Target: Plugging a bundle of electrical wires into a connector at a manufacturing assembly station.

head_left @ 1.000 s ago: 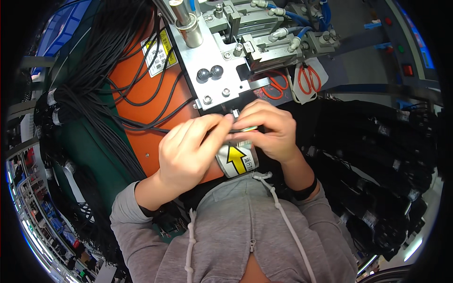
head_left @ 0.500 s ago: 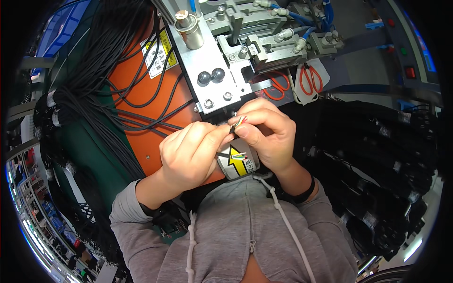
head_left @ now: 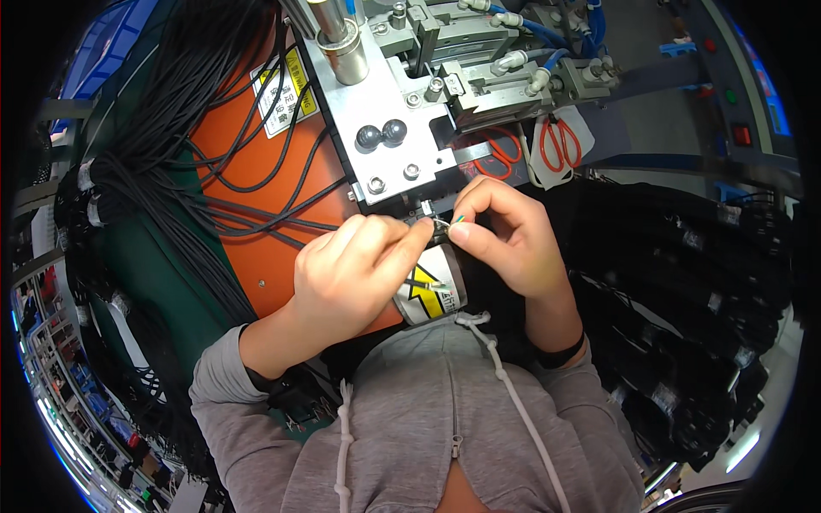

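My left hand [head_left: 346,269] is closed in a pinch, its fingertips at the stripped end of a black cable just below the metal fixture plate [head_left: 359,115]. Thin coloured wires [head_left: 441,222] bridge the small gap to my right hand [head_left: 516,244]. The thumb and forefinger of that hand pinch the wires, with a bit of green showing between them. Most of the held cable is hidden by my left hand. Below my fingers, a second stripped cable end [head_left: 425,284] lies over a white label with a yellow arrow [head_left: 423,305].
Black cables [head_left: 162,162] spill across an orange panel [head_left: 274,278] on the left. Two black knobs [head_left: 381,135] and a metal cylinder [head_left: 344,58] stand on the plate. Red-handled scissors [head_left: 560,145] lie beyond my right hand. Bundled black cables [head_left: 667,256] fill the right side.
My right hand has shifted right, away from my left, and its fingers have opened out behind the pinch. The wires, earlier fanned above the right thumb, now stretch between both hands.
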The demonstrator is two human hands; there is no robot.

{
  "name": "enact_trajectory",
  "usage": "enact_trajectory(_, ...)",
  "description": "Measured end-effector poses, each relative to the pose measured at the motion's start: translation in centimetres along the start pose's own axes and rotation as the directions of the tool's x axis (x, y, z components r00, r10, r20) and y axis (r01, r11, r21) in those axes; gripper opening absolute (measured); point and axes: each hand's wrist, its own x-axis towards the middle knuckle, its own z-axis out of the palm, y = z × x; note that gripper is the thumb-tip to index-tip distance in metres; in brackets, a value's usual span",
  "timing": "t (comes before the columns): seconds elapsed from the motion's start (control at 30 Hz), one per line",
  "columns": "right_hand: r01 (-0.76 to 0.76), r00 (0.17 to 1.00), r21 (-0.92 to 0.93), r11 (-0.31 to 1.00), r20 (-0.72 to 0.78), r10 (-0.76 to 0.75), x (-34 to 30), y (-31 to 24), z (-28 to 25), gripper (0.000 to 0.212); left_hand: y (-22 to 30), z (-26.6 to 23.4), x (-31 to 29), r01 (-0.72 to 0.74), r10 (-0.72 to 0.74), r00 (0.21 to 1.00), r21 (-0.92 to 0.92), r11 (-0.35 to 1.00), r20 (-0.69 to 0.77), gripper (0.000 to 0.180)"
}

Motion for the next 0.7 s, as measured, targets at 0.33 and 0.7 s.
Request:
enact_trajectory(0.33,0.242,0.941,-0.438,0.866,-0.113,-0.32,-0.1,0.8,1.0,0.009,0.1,0.3,-0.5,-0.07,0.064,0.995,0.072,0.995,0.081,0.038)
enact_trajectory(0.7,-0.402,0.91,0.364,0.84,0.257,0.324,0.5,0.5,-1.2,0.007,0.1,0.1,-0.5,-0.129,0.131,0.991,0.077,0.989,-0.015,0.037)
